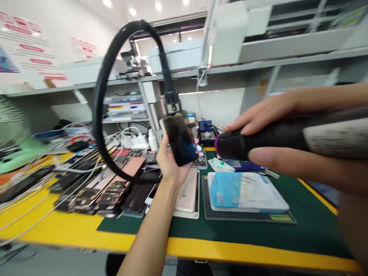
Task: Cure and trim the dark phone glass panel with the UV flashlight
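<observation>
Two hands were occupied: a dark phone (181,138) was held in the left hand (171,165), and a thick black cylindrical tool (266,142) was gripped in the right hand (276,109). The phone was held up over the worktop (201,247), backed by the left palm, its glossy face turned toward the camera. Its long axis was set near upright, top tipped left, lower end to the right. The tool's long axis was laid almost level, running in from the right edge of view, and its purple-ringed end (217,145) was pointed left, at the phone's right long side. A gap was left between the two; no contact was seen. From the right hand, the phone was placed to the left and apparently farther out; by the left hand it was carried, so that one was nearer. The right grip was narrowed to the tool's girth, fingers above, thumb below. A pale violet glow (199,147) was noted beside the phone's right edge. Just at the phone's top, the nozzle (171,97) of a curved black hose (99,103) was suspended; whether it was touched could not be told.
</observation>
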A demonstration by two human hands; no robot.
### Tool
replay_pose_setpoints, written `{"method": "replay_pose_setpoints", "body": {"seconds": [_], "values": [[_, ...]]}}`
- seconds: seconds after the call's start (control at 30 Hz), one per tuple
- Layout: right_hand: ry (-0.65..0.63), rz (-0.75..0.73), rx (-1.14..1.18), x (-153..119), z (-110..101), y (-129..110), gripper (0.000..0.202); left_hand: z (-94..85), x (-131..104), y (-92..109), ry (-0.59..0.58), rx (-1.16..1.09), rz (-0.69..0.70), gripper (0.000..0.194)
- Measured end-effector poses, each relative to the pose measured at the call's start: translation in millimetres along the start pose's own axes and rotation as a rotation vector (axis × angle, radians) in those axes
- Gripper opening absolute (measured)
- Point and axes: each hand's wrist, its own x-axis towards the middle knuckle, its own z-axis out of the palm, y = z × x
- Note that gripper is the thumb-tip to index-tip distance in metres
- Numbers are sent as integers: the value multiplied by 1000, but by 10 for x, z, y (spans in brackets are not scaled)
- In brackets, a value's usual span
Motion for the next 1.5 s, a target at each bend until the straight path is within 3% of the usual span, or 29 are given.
{"method": "replay_pose_setpoints", "body": {"seconds": [0.07,0.1,0.2,0.3,0.37,0.53,0.7,0.9,1.13,1.3,1.5], "values": [[40,-161,-259,-14,-56,-157,12,22,-11,-9,0,38,-35,55],[36,-156,-303,-21,-88,-197,12,37,-18,-11,-6,65,-52,58],[63,46,-321,-71,-209,-154,16,98,-51,-7,9,113,-72,61],[122,374,-105,-179,-335,72,22,161,-95,-2,25,109,-87,60],[248,592,254,-269,-399,291,23,183,-116,-7,23,108,-107,59],[319,761,527,-487,-494,847,9,163,-117,-43,8,92,-115,54],[404,813,670,-616,-495,1032,8,141,-114,-50,9,81,-150,55],[455,870,599,-631,-478,1103,19,164,-127,-44,26,80,-125,53],[558,850,428,-641,-755,1140,27,161,-119,-44,23,57,-135,56],[576,810,275,-528,-862,1162,29,158,-119,-67,2,55,-140,56],[590,736,156,-239,-698,1346,30,155,-113,-30,21,63,-132,58]]}}
